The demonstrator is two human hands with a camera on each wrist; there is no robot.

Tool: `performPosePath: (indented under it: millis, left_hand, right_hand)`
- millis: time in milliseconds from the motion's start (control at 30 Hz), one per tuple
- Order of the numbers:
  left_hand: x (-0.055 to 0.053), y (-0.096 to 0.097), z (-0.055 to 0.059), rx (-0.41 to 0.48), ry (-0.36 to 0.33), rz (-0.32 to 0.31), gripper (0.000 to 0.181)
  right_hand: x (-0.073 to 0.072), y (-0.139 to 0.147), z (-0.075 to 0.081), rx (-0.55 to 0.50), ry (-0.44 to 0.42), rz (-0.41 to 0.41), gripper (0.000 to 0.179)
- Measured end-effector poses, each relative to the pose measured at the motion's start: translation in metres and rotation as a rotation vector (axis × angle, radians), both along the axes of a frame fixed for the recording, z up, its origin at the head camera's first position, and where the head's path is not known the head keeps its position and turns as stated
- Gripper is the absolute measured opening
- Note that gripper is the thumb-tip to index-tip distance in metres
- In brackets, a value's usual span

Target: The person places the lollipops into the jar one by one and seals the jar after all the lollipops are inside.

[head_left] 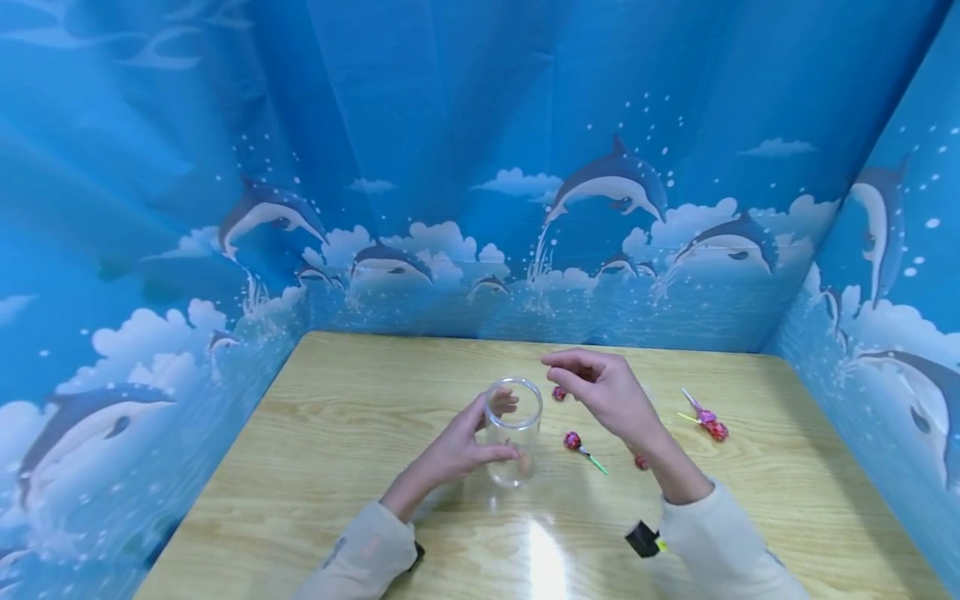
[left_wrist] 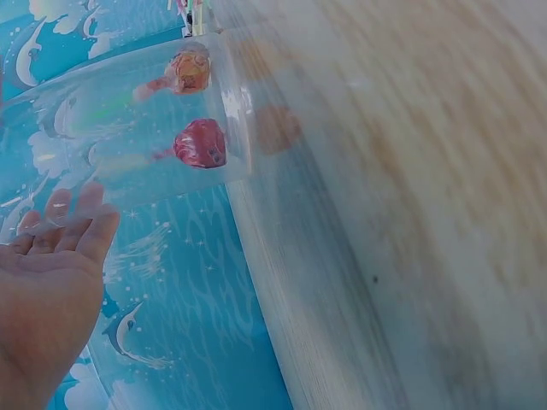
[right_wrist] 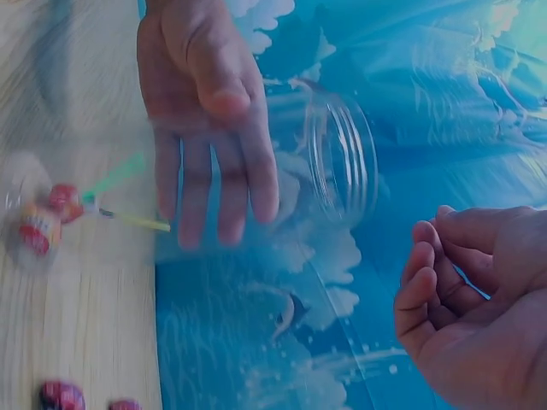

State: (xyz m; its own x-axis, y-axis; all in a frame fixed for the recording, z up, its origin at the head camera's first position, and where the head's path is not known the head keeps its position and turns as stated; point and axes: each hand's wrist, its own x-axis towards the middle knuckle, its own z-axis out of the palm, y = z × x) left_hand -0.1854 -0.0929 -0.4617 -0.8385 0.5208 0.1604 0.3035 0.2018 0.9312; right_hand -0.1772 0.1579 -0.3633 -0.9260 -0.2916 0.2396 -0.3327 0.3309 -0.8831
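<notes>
A clear plastic jar (head_left: 528, 442) stands on the wooden table, its round mouth uncovered. My left hand (head_left: 468, 440) holds it from the left, thumb across the near side and fingers behind. Inside lie an orange-wrapped lollipop (left_wrist: 190, 70) and a red one (left_wrist: 201, 143), heads at the bottom. My right hand (head_left: 603, 392) hovers to the right of the jar's mouth. Its fingers are loosely bent, thumb close to the index fingertip, with nothing between them in the right wrist view. Beneath it, a red lollipop head (head_left: 559, 392) peeks out on the table.
Right of the jar lies a lollipop (head_left: 572, 440) with a green stick. Another (head_left: 641, 461) is partly covered by the right forearm. Two more lollipops (head_left: 708, 421) lie together farther right. A blue dolphin-print curtain (head_left: 450, 167) surrounds the table (head_left: 337, 417).
</notes>
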Motion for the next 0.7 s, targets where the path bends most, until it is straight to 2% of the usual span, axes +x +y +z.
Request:
performPosePath:
  millis: [233, 400, 700]
  left_hand:
    - [0.0, -0.001, 0.0, -0.014, 0.003, 0.003, 0.085]
    - [0.001, -0.001, 0.0, -0.017, 0.001, 0.005, 0.086]
    - [0.001, -0.001, 0.0, -0.023, 0.002, 0.009, 0.086]
  right_hand:
    - [0.009, 0.037, -0.001, 0.021, -0.019, -0.087, 0.03]
    - [0.015, 0.066, -0.004, 0.046, 0.002, -0.163, 0.032]
    - [0.021, 0.109, -0.015, 0.064, 0.002, -0.276, 0.036]
